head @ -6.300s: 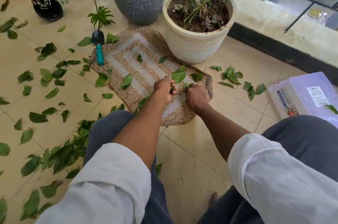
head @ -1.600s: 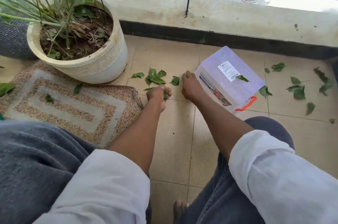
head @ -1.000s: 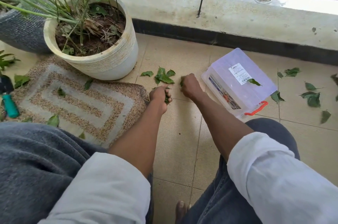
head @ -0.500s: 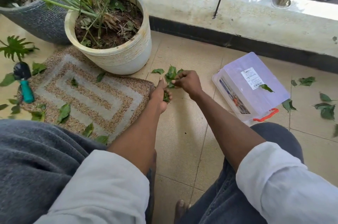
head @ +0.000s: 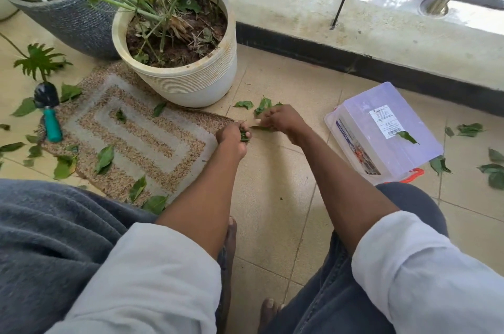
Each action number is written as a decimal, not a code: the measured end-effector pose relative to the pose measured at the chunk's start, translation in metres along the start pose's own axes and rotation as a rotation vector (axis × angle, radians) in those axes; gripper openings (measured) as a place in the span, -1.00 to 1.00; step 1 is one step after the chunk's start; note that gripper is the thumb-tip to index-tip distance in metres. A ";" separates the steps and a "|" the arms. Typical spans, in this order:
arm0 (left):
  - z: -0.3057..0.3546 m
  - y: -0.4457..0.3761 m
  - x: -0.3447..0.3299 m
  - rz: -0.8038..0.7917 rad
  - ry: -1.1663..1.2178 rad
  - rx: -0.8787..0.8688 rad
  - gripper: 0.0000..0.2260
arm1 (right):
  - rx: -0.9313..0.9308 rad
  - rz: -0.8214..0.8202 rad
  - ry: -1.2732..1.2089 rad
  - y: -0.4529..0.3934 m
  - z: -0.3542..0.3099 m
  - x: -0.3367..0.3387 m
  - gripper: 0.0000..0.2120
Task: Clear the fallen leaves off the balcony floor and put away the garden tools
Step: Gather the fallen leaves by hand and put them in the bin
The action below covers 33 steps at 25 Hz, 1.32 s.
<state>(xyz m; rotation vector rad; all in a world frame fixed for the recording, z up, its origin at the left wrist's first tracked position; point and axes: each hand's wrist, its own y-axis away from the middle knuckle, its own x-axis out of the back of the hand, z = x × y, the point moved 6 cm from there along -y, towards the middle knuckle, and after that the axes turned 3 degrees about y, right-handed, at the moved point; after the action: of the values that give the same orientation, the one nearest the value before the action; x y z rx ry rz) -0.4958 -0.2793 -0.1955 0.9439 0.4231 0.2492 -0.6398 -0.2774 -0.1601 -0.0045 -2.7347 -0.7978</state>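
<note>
Green leaves (head: 103, 159) lie scattered over beige floor tiles (head: 272, 197). The mat (head: 152, 142) shows nested rectangles of speckled brown and grey. One pot (head: 196, 80) is cream with fine ribbing, the pot behind it (head: 71, 22) a woven grey. The trowel (head: 50, 118) has a teal handle and black blade. The plastic box (head: 381, 131) is translucent lilac with a white label and a red latch.

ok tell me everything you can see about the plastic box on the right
The plastic box is a translucent, pale lilac storage container with its lid on, lying on the tiled floor near the balcony ledge, turned at an angle to the tiles. A white printed label is stuck on the lid, and one green leaf lies on top beside it. An orange-red handle or clasp shows at its near end. Coloured contents show dimly through the side wall. Neither hand touches it.
</note>
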 end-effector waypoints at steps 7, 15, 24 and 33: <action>0.002 -0.006 0.007 -0.015 0.019 -0.013 -0.85 | 0.427 0.284 0.952 0.002 0.035 -0.048 -0.77; 0.000 -0.004 0.003 -0.032 -0.014 0.003 -0.85 | 0.344 0.524 0.781 0.001 0.022 -0.011 -0.81; -0.003 -0.002 -0.006 -0.059 0.106 0.013 -0.87 | 0.372 0.500 0.865 0.007 0.032 -0.016 -0.72; -0.016 0.000 -0.016 -0.058 -0.160 -0.016 -0.51 | -0.178 0.084 -0.288 -0.002 0.003 -0.004 -0.86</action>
<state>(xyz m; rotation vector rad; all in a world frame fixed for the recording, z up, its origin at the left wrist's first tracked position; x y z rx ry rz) -0.5177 -0.2734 -0.1996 0.9266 0.3005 0.1232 -0.6372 -0.2767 -0.1649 -0.2919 -2.8916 -1.0887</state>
